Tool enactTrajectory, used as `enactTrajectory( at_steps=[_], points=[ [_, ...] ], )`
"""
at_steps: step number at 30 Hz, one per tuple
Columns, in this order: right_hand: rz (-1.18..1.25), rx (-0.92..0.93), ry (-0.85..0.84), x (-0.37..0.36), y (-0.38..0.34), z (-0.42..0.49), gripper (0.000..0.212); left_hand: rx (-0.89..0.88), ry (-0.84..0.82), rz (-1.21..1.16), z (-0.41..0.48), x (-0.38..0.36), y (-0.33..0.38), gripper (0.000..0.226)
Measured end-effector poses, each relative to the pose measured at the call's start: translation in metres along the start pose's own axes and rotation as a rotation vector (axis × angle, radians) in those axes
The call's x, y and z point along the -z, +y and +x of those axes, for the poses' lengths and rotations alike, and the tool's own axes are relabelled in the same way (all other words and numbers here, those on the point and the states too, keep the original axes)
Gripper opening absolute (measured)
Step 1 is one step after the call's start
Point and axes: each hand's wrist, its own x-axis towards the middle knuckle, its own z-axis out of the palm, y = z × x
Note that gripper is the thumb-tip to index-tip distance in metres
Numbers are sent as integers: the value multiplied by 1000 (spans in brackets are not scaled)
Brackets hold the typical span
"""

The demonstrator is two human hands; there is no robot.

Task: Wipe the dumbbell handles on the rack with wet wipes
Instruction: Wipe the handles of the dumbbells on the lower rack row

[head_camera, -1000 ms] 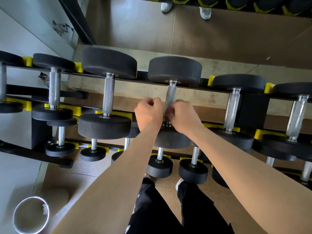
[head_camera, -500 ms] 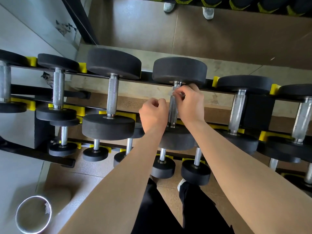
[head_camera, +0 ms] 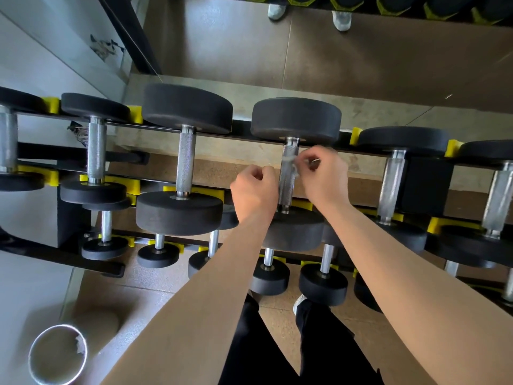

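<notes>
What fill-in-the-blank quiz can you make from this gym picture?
1. The right hand pinches a wipe against the ____ of a dumbbell.
2. The left hand is a fist on that dumbbell's ____ side.
3. The cradles on the rack are coloured ____.

Missing words: handle; left; yellow.

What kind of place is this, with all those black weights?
Most likely a gym's weights area: black dumbbells lie in rows on a tiered rack with yellow cradles, and the right hand holds a wet wipe against one handle.
</notes>
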Motion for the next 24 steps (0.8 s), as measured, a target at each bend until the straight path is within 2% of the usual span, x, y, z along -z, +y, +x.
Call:
enactTrajectory(
  at_steps=[3, 6, 10, 12, 16, 18, 21, 22, 24],
  points=[
    [59, -97, -37, -2, 3, 2, 3, 3, -11, -16, 0, 0, 1, 25],
    [52, -123, -231, 4, 11, -5, 2, 2, -13, -23, 0, 0, 1, 25],
    [-99, -127, -538, 7, 22, -16, 12, 4, -25, -21, 0, 0, 0, 25],
    [-70, -127, -491, 6, 24, -17, 13, 8, -23, -17, -1, 0, 1, 25],
    [108, -187, -236, 4, 24, -12, 4, 17, -25, -7, 0, 0, 1, 25],
    [108, -208, -292, 3, 26, -12, 7, 9, -23, -1, 0, -1, 0, 26],
    [-58, -152, -529, 9, 29, -17, 12, 10, -17, 6, 1, -1, -1, 26],
    [-77, -134, -543, 11, 28, -18, 11, 12, -17, 5, 1, -1, -1, 26],
    [-15, -111, -432, 13, 22, -17, 8, 5, -18, 6, 0, -1, 0, 25]
  ],
)
